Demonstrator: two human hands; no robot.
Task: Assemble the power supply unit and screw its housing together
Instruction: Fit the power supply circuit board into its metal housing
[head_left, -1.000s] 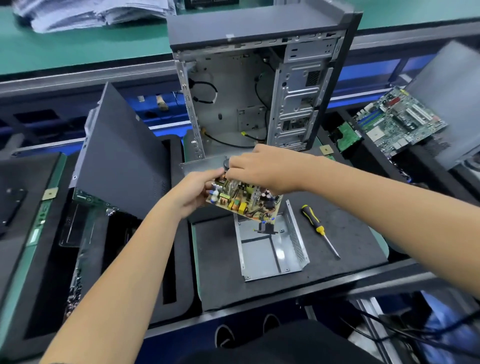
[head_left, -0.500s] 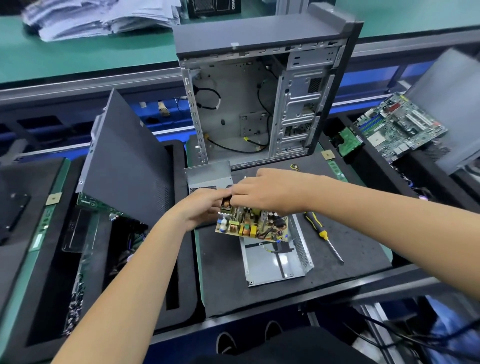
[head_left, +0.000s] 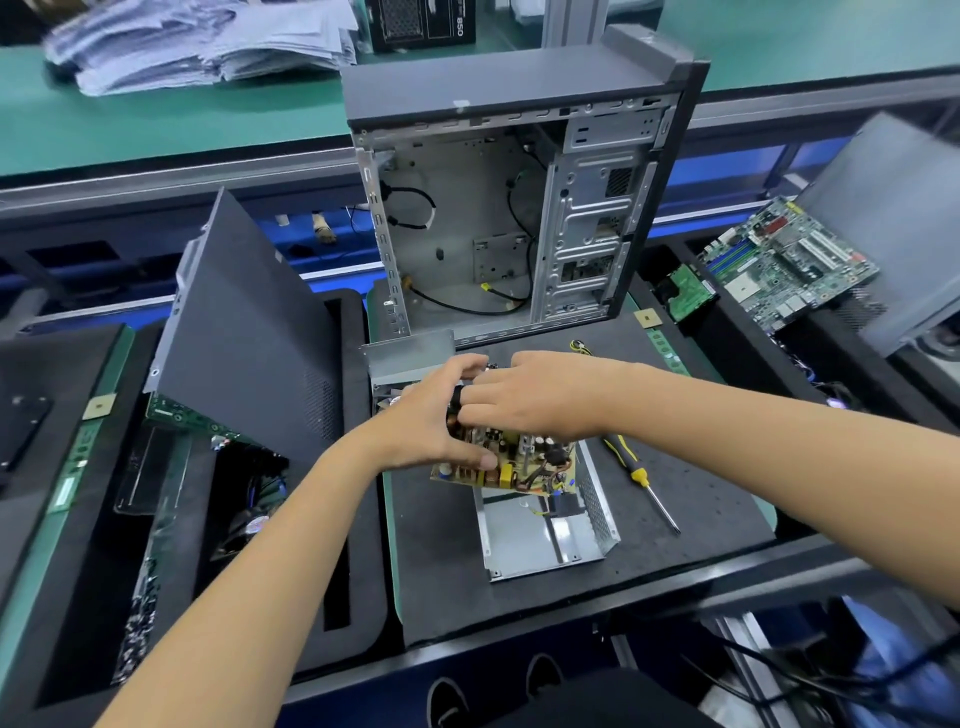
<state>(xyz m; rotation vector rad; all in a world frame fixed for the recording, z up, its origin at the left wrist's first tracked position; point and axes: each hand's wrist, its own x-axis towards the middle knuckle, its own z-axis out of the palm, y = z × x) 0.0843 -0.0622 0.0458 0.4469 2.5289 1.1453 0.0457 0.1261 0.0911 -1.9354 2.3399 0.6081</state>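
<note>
both hands, the left hand (head_left: 431, 421) and the right hand (head_left: 540, 397), grip the circuit board (head_left: 524, 462) over the open metal housing (head_left: 540, 540), the screwdriver (head_left: 641, 478) lying just right of that housing.

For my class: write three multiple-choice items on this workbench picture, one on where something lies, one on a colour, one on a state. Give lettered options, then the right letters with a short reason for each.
1. Where does the screwdriver lie?
A. On the black mat, to the right of the metal housing tray
B. Inside the computer case
C. On the green bench at the back

2. What colours is the screwdriver's handle?
A. Red and white
B. Yellow and black
C. All blue

3. What is the state of the circuit board?
A. Screwed flat into the tray
B. Held by both hands, tilted above the tray
C. Lying alone on the mat

Answers:
1 A: it rests on the black mat beside the metal housing tray.
2 B: yellow and black bands show on its handle.
3 B: the left hand and right hand grip the board over the empty tray.
</note>
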